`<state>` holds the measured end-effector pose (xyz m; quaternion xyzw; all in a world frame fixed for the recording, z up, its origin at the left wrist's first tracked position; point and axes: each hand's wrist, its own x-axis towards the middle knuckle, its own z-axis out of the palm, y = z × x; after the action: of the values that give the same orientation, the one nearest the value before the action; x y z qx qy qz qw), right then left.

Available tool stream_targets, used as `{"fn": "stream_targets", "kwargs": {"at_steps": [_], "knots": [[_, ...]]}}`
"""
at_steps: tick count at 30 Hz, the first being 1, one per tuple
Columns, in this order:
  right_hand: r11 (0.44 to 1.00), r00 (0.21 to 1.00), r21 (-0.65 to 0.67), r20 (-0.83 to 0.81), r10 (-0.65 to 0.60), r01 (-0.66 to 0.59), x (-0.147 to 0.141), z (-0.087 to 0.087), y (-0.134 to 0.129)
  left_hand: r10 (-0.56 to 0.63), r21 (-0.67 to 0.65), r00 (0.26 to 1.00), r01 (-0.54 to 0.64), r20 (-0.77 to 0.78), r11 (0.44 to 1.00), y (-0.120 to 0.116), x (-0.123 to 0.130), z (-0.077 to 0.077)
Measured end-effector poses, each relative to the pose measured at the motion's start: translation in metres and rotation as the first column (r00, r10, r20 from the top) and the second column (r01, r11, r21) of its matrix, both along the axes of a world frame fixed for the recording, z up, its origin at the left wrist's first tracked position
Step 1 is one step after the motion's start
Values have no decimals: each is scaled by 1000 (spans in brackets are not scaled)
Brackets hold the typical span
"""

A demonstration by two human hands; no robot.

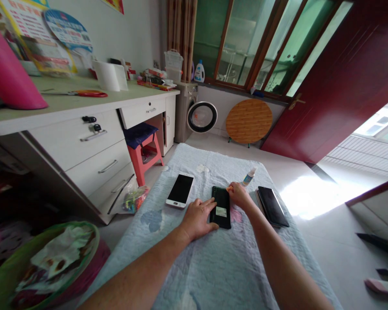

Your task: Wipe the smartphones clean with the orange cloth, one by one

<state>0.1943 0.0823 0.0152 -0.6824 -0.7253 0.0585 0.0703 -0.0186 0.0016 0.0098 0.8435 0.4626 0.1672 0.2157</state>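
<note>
A black phone (222, 221) lies face down on the blue quilted cloth, with a pale label on its back. My left hand (198, 217) holds it along its left side, fingertips on the back and thumb by the lower corner. At the upper right edge of the phone, my right hand (239, 194) is closed, pinching a small orange piece (229, 188) whose kind I cannot make out. A white phone (180, 190) with a dark screen lies to the left. Beyond my right hand stands a small spray bottle (249, 176). Farther right, a dark phone or tablet (273, 206) rests on something flat.
The quilted cloth (168, 258) covers the table before me. A bin (97, 237) with crumpled paper stands lower left. Along the left runs a desk (80, 101) with scissors (87, 93), a paper roll (108, 75) and a pink stool (148, 150) beneath. An open-doored washing machine (186, 116) stands behind.
</note>
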Motion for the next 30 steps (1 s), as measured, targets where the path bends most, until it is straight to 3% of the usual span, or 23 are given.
{"fn": "stream_targets", "kwargs": {"at_steps": [9, 13, 21, 30], "knots": [[998, 998, 60, -50, 24, -21, -27, 2, -8, 1, -26, 1000, -1, -10, 1000, 0, 0, 3], [991, 986, 70, -117, 121, -114, -35, 5, -17, 10, -30, 1000, -11, -7, 999, -1, 0, 3], [924, 866, 50, -333, 373, -379, -35, 13, -59, 13, -28, 999, -14, -34, 1000, 1, 0, -4], [890, 822, -54, -410, 394, -454, -29, 23, -104, -25, 31, 999, 25, -26, 999, 3, -2, -8]]}}
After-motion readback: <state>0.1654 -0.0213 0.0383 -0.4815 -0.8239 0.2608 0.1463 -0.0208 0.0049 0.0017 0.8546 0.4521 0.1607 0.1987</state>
